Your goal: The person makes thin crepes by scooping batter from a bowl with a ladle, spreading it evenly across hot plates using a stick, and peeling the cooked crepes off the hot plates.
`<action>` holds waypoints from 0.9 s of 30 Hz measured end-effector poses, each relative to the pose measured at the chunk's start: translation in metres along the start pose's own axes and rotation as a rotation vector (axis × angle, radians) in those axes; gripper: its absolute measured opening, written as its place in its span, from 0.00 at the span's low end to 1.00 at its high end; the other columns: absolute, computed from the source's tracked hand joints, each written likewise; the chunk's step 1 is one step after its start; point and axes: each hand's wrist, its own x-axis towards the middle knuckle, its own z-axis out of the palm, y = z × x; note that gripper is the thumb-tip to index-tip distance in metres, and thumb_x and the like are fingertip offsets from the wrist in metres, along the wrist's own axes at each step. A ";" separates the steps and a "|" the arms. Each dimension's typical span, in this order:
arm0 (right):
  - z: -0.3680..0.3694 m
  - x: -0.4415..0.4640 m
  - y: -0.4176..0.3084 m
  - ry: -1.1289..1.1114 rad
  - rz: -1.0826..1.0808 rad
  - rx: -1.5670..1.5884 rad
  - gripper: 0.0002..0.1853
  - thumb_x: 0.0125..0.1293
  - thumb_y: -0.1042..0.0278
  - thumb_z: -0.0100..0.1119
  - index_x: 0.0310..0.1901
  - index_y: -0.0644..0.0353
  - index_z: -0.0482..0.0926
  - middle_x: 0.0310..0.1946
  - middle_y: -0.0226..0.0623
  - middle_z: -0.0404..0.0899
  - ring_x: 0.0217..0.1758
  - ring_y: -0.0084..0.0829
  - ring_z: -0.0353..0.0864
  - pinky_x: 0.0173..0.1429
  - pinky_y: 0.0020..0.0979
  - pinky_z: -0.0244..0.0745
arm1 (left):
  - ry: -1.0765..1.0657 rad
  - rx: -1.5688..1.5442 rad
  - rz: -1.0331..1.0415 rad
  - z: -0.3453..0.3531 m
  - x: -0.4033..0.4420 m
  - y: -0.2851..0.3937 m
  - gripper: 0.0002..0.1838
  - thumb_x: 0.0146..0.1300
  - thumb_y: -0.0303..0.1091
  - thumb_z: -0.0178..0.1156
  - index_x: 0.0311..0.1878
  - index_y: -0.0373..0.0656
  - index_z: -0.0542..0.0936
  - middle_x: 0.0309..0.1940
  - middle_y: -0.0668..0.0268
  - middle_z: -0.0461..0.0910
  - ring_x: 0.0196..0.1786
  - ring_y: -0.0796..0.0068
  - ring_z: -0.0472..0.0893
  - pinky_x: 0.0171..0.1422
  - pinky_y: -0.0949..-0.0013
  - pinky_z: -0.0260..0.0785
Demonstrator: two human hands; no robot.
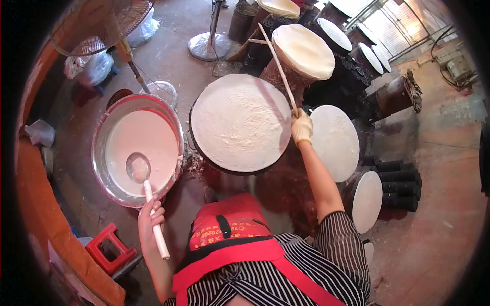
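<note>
My left hand is wrapped round the pale handle of a ladle, whose round bowl rests at the surface of the white batter in a large metal basin. My right hand, in a light knitted glove, grips a long thin stick that slants up and away. Just left of that hand lies a round griddle covered with a white batter sheet. Right of it is another white-covered round griddle. The stick's far end is near a stack of pale round sheets.
A standing fan is at the upper left, with a round metal base farther right. A red stool stands at the lower left. More round griddles line the right, near black cylinders.
</note>
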 end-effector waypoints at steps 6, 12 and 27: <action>0.052 0.085 -0.003 -0.134 0.032 0.104 0.15 0.61 0.49 0.59 0.45 0.44 0.85 0.42 0.41 0.85 0.48 0.46 0.83 0.52 0.43 0.76 | 0.116 0.029 0.085 -0.013 -0.015 0.009 0.13 0.73 0.27 0.49 0.56 0.30 0.68 0.31 0.67 0.65 0.21 0.87 0.62 0.14 0.85 0.52; 0.001 0.080 -0.038 -0.079 -0.138 0.278 0.15 0.58 0.56 0.65 0.44 0.55 0.86 0.35 0.43 0.86 0.38 0.38 0.85 0.43 0.37 0.77 | 0.096 0.053 0.138 -0.010 -0.004 0.020 0.12 0.73 0.27 0.50 0.55 0.31 0.68 0.31 0.66 0.66 0.22 0.87 0.62 0.15 0.85 0.52; -0.310 0.309 -0.099 0.451 -0.446 -0.077 0.23 0.66 0.45 0.56 0.40 0.60 0.84 0.32 0.50 0.83 0.38 0.48 0.84 0.43 0.45 0.75 | -0.051 -0.154 -0.023 0.089 0.087 -0.043 0.09 0.72 0.25 0.51 0.50 0.31 0.68 0.30 0.65 0.67 0.21 0.85 0.64 0.15 0.85 0.55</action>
